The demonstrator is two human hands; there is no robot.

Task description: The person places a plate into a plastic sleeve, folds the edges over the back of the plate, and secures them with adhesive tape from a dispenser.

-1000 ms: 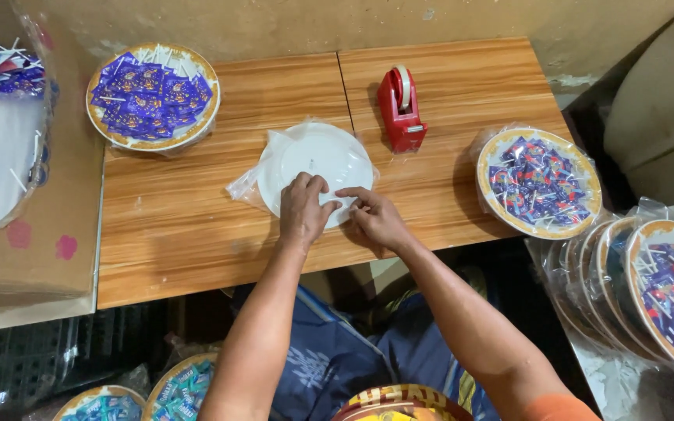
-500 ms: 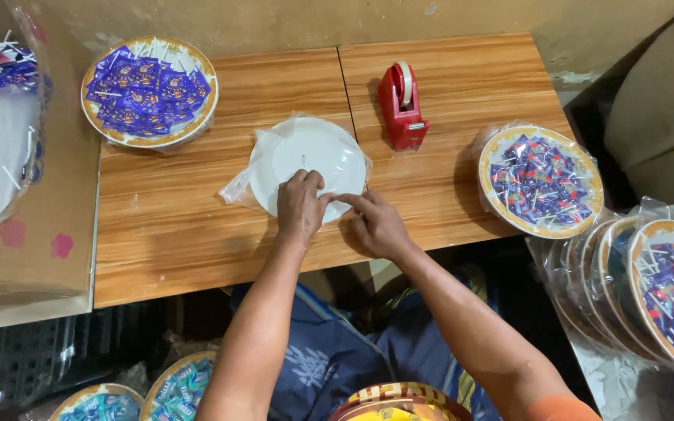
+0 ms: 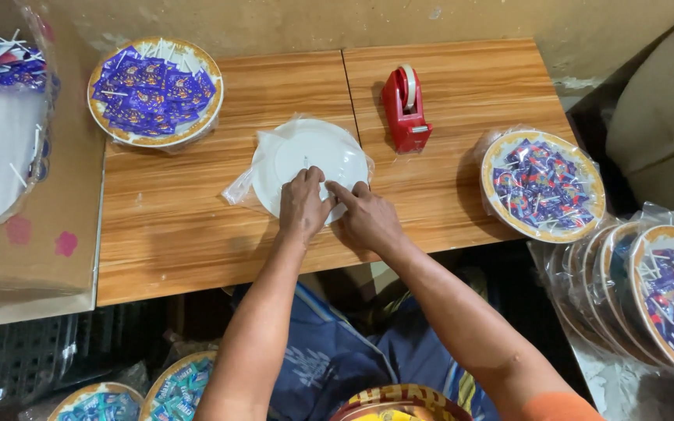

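- Presently, in the head view, the left hand (image 3: pixel 303 204) and the right hand (image 3: pixel 366 221) lie side by side, fingers flat, pressing on the near edge of the white plate (image 3: pixel 310 160). Neither hand is closed around anything.
- The white plate lies underside up in a clear plastic wrap (image 3: pixel 241 187) at the middle of the wooden table (image 3: pixel 196 234), just left of the red tape dispenser (image 3: pixel 404 109).
- Compared with the pictures half a second and one second earlier, the hands have barely shifted along the rim; the plate holds its place. Judged from this, the wrap is being pressed flat at that edge.
- Packages: a round plate of purple sachets (image 3: pixel 155 91) sits at the far left of the table; a wrapped round plate of blue and red sachets (image 3: pixel 543 185) sits at the right edge.
- A stack of wrapped plates (image 3: pixel 649 296) leans off the table at the right; a wrapped bundle (image 3: pixel 1 117) stands at the left on a cardboard box (image 3: pixel 33 257) with pink marks.
- More filled plates (image 3: pixel 181 382) lie below the table.
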